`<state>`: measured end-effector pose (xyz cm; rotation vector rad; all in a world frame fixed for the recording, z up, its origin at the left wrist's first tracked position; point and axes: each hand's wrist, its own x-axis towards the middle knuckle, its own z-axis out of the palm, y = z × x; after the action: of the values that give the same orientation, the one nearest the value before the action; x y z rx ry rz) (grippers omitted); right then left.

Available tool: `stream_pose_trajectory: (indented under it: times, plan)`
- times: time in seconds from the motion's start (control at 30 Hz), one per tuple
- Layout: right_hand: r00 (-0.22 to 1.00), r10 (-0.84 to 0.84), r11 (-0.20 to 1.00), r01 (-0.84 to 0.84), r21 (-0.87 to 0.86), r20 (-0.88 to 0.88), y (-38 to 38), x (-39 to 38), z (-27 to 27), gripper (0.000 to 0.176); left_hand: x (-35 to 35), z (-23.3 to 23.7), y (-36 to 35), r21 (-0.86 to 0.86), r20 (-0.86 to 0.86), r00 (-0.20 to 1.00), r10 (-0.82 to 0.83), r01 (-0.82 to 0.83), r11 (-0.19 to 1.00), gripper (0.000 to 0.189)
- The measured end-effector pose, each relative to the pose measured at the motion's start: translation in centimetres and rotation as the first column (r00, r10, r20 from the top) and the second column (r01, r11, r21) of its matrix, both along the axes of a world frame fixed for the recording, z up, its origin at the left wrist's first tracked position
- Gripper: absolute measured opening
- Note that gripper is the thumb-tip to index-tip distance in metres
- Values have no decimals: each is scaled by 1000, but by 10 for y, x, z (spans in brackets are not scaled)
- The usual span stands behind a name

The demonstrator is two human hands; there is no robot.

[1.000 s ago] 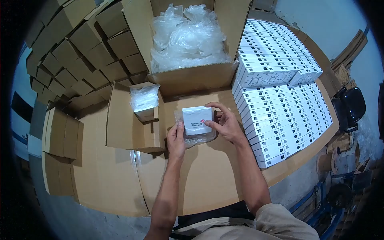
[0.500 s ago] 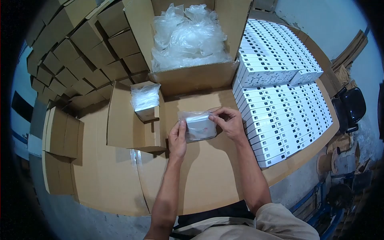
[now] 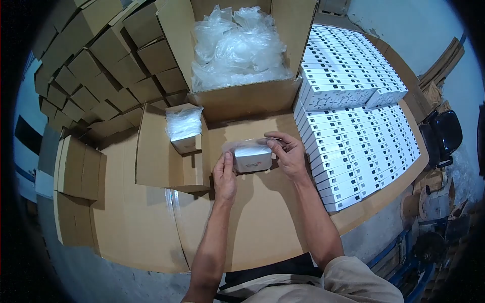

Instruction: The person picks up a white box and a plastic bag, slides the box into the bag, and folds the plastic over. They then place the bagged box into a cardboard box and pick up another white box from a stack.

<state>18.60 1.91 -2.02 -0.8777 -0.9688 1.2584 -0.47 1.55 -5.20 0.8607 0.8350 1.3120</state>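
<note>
A small white box (image 3: 252,160) with reddish print on its front is in front of me, in a clear plastic bag (image 3: 233,145). My left hand (image 3: 225,174) grips the bag's left side, thumb on the near face. At the upper right corner, my right hand (image 3: 287,154) pinches the plastic between thumb and fingers. Just left of my hands stands an open carton (image 3: 159,161), with several plastic-wrapped white boxes (image 3: 183,123) packed in its far part.
Behind my hands stands a large open carton (image 3: 247,98) full of clear plastic bags (image 3: 242,48). Rows of white boxes (image 3: 361,151) with dark square marks are stacked at right. Brown cartons (image 3: 96,70) pile up at far left; two more (image 3: 78,166) stand at the table's left edge.
The white box in its bag has tilted, so its printed front now shows more plainly. My right hand has shifted slightly along the bag's upper edge.
</note>
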Motion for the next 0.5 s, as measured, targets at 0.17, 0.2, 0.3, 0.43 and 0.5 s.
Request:
stream_pose_trajectory:
  times: [0.17, 0.2, 0.3, 0.43, 0.5]
  plan:
    - [996, 73, 994, -68, 85, -49, 7, 3, -5, 51, 0, -9, 7, -6, 71, 997, 42, -42, 999, 39]
    - [993, 85, 993, -78, 90, -76, 6, 2, -1, 54, 1, -5, 7, -3, 86, 995, 50, -50, 999, 39]
    - [991, 135, 987, -135, 91, 10, -2, 3, 10, 56, 5, 8, 2, 106, -73, 995, 74, -66, 992, 37]
    - [965, 177, 984, -181, 0, 196, -2, 11, -3, 49, 2, 8, 3, 122, -177, 983, 42, -21, 992, 38]
    - [939, 217, 975, -194, -112, 267, 0, 15, -9, 43, -1, 4, 4, 89, -210, 978, -3, 22, 996, 38]
